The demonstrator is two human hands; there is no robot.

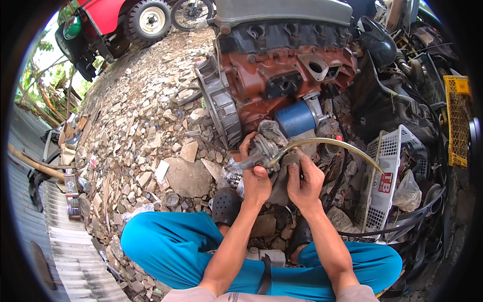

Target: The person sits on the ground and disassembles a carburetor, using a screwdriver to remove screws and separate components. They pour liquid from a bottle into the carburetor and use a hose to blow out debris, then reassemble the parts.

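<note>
My left hand (257,183) is closed around a grey cast-metal engine part (262,150) with a rounded body and a short pipe stub. A clear yellowish hose (337,142) runs from this part and arcs over to the right. My right hand (306,183) pinches a dark grey rag (283,176), which lies against the part and hangs down between both hands. Just beyond stands a large rust-red engine block (246,75), with a blue oil filter (293,120) on its near side. My fingers hide some of the metal part.
Broken stones (136,110) cover the ground. On the right are a white plastic crate (371,204), a yellow crate (458,100) and black cables. Corrugated sheeting (70,251) edges the left. A red vehicle (103,11) is parked at the far left.
</note>
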